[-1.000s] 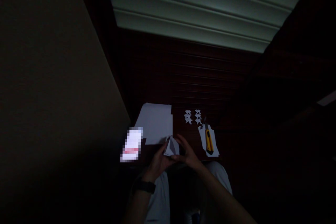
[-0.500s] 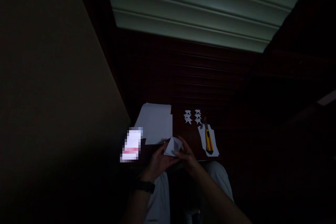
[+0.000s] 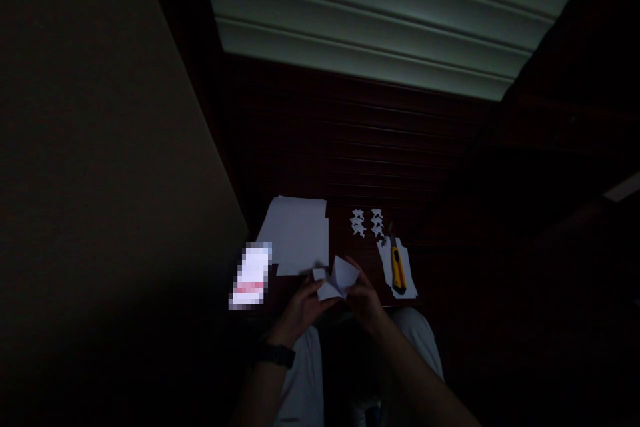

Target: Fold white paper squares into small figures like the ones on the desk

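At the bottom of the frame, nearest to us, we see the person's legs in pale trousers [image 3: 303, 383], with a dark watch [image 3: 277, 354] on the left wrist. Just above them, at lower centre, we find the left hand [image 3: 304, 305] closed on one side of a folded paper [image 3: 345, 273] and the right hand [image 3: 367, 301] gripping its other side. We see the paper held between the two hands at the near edge of the dark desk [image 3: 340, 240], its white flaps parted in a V.

Left of the hands, we make out a bright, pixelated object [image 3: 253, 273] whose details we cannot tell. Right of them, we see a yellow box cutter [image 3: 397, 272] resting on a stack of small sheets [image 3: 411, 283], its blade end pointing up the frame.

Farther up the desk, we have large white sheets [image 3: 300, 233] at centre left and, to their right, six small paper figures [image 3: 359, 229] in two columns of three. Beyond, we see dark slatted panelling [image 3: 375, 140] in mid-frame and pale slats [image 3: 380, 27] across the top; a plain wall [image 3: 100, 133] fills the left.
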Demonstrator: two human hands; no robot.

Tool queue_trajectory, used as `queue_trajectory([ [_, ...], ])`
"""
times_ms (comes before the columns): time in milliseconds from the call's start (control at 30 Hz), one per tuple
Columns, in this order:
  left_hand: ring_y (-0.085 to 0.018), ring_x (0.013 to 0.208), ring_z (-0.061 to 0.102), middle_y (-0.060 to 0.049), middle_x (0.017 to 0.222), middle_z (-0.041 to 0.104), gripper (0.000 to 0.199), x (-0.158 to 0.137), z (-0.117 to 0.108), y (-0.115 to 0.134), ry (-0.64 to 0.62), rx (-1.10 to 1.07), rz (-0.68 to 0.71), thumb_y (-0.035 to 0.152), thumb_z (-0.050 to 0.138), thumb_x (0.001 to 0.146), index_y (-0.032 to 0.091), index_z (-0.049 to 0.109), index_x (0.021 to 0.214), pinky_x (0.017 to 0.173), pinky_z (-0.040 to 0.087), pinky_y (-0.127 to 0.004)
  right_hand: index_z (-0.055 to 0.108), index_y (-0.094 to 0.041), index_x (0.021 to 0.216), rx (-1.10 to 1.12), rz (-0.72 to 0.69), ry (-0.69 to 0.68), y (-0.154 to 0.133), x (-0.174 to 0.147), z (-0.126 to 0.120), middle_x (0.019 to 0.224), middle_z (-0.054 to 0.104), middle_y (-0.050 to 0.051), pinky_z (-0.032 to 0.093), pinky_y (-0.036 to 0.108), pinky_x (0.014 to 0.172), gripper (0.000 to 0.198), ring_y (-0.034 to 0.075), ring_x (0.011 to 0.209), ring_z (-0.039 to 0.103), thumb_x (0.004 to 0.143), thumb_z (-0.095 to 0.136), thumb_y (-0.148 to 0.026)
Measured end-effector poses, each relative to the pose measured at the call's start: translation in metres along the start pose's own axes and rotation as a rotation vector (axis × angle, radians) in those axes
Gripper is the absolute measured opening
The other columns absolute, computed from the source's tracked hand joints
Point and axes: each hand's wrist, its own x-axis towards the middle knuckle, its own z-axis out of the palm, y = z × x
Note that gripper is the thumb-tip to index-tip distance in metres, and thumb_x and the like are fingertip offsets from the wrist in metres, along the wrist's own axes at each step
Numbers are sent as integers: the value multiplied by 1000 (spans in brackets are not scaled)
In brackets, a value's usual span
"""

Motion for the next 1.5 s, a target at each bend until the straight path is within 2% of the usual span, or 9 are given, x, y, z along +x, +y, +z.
queue_trajectory([
  [133, -27, 102, 58, -8, 110, 63, 44, -1, -2, -1, 35, 106, 29, 12, 58, 72, 20, 57, 115, 83, 46, -40, 38, -25, 135, -85, -14, 60, -2, 2, -3, 114, 62, 7, 48, 40, 78, 80, 29, 100, 58, 59, 57, -13],
  [367, -26, 93, 61, -7, 106, 65, 41, 1, -10, -4, 29, 281, 41, 14, 58, 68, 19, 62, 108, 69, 45, -31, 41, -27, 131, -333, -140, 154, -3, 10, -22, 130, 51, 7, 48, 38, 81, 72, 28, 107, 55, 63, 65, -19],
  [467, -28, 102, 57, -10, 113, 64, 41, 3, -11, -5, 40, 287, 73, 15, 61, 68, 16, 64, 109, 79, 43, -34, 39, -28, 130, -235, -28, 217, 0, 14, -28, 121, 57, 9, 49, 41, 77, 65, 27, 99, 59, 71, 64, -37],
  [600, -32, 109, 54, -12, 119, 61, 42, 4, -7, -4, 69, 279, 81, 21, 66, 70, 16, 65, 111, 83, 43, -38, 50, -23, 119, -231, 78, 208, 4, 14, -30, 110, 62, 11, 51, 39, 69, 58, 25, 86, 64, 78, 44, -64],
  [800, -31, 100, 60, -14, 106, 68, 36, 2, -2, -3, 104, 363, 86, 29, 72, 68, 14, 69, 101, 83, 45, -38, 65, -14, 78, -439, 17, 151, -6, 15, -36, 69, 64, 4, 46, 30, 60, 37, 20, 67, 59, 64, 71, -48],
  [933, -27, 86, 66, -13, 103, 68, 46, 5, -8, -7, 122, 437, 94, 29, 73, 68, 19, 62, 112, 72, 51, -39, 65, -14, 68, -516, 48, 78, -13, 17, -43, 58, 59, 0, 41, 26, 51, 29, 15, 54, 53, 62, 73, -42],
  [1100, -27, 79, 67, -15, 90, 71, 29, 13, -15, -18, 123, 566, 88, 25, 78, 61, 11, 71, 86, 70, 51, -35, 61, -15, 56, -570, 42, 32, -16, 17, -52, 50, 51, -5, 34, 21, 47, 25, 9, 48, 45, 58, 77, -34],
  [1267, -27, 72, 67, -14, 81, 72, 28, 19, -16, -23, 146, 578, 76, 27, 80, 58, 12, 71, 80, 66, 52, -38, 66, -16, 75, -530, 47, 23, -12, 14, -56, 65, 64, -1, 43, 27, 56, 30, 15, 59, 57, 60, 75, -40],
  [1500, -26, 74, 68, -11, 84, 72, 35, 26, -27, -24, 322, 541, 153, 33, 80, 57, 13, 69, 84, 63, 53, -35, 57, -21, 102, -416, -12, 45, -6, 7, -55, 82, 68, 2, 48, 34, 71, 43, 20, 75, 63, 64, 74, -31],
])
